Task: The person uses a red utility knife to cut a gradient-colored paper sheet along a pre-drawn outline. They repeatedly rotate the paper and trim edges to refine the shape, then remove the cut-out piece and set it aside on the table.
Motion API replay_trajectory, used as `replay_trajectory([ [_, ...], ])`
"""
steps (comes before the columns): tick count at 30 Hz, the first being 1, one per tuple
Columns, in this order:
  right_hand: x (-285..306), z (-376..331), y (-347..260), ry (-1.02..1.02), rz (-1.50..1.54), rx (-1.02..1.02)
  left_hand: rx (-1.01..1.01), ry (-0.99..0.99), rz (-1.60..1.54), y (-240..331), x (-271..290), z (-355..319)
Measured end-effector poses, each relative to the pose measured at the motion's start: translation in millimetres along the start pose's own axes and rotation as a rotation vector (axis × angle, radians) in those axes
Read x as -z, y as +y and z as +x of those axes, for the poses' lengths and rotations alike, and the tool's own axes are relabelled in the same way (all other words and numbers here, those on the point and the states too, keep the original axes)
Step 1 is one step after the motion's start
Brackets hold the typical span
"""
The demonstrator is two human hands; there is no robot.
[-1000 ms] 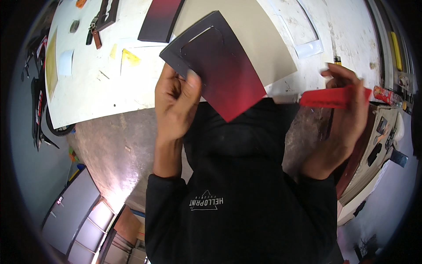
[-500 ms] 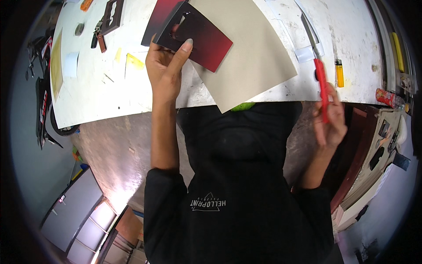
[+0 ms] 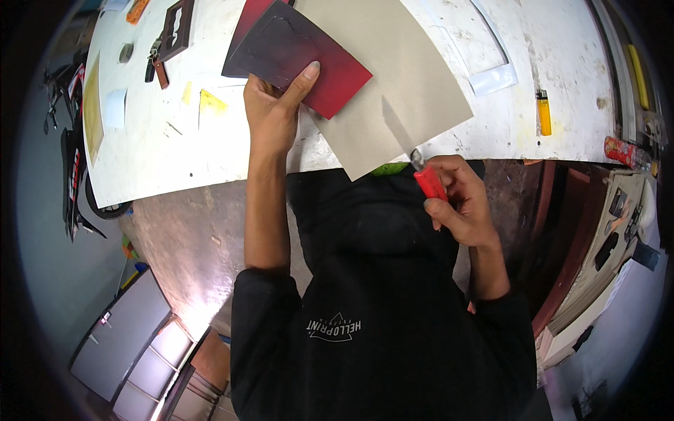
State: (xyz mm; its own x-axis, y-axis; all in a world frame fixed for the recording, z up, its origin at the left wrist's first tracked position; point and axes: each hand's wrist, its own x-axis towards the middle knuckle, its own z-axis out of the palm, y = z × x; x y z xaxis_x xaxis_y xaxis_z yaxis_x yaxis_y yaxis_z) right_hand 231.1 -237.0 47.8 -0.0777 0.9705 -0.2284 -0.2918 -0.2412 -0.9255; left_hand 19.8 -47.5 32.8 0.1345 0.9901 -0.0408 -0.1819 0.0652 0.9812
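Note:
My left hand (image 3: 272,116) is closed on a dark grey-to-red panel (image 3: 330,81), thumb on top and fingers tucked beneath. A faint outline is visible on the panel's dark part. Another red piece (image 3: 247,24) shows behind its upper left edge. Under the panel lies a large beige board (image 3: 414,84), with one corner reaching past the table's front edge. To the right, my right hand (image 3: 463,203) grips a red-handled cutter knife (image 3: 430,182). Its blade points up and left over the board, apart from the panel.
On the white table (image 3: 562,63) are a yellow lighter (image 3: 544,116) and a pale cut-out sheet (image 3: 493,80) at right. A dark frame (image 3: 176,31), keys (image 3: 156,62) and yellow scraps (image 3: 212,102) lie at left. A red bottle (image 3: 623,151) is at far right.
My right hand has brought the cutter knife from the table's right side to the board's front edge. The panel has tilted in my left hand; the opening seen in it earlier no longer shows.

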Motion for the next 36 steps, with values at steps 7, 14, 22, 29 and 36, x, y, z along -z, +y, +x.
replay_trajectory([
  [7, -0.3, 6.5, -11.2, 0.11, -0.149, 0.012, 0.072, -0.027, -0.066, 12.8, -9.7, -15.3],
  [14, -12.9, 5.4, -28.2, 0.187, -0.576, 0.153, -0.097, -0.01, 0.053, 27.8, -21.0, -29.9],
  [22, -20.6, 1.1, -40.5, 0.152, -0.578, 0.221, -0.131, -0.073, 0.012, 47.8, -16.3, -37.3],
  [29, -8.5, -3.6, -18.0, 0.249, -0.285, 0.343, -0.693, -0.088, 0.561, 52.1, -23.9, -63.7],
  [36, 3.6, -3.8, -17.4, 0.354, -0.162, 0.334, -1.491, -0.425, 0.856, 54.9, -10.9, -60.9],
])
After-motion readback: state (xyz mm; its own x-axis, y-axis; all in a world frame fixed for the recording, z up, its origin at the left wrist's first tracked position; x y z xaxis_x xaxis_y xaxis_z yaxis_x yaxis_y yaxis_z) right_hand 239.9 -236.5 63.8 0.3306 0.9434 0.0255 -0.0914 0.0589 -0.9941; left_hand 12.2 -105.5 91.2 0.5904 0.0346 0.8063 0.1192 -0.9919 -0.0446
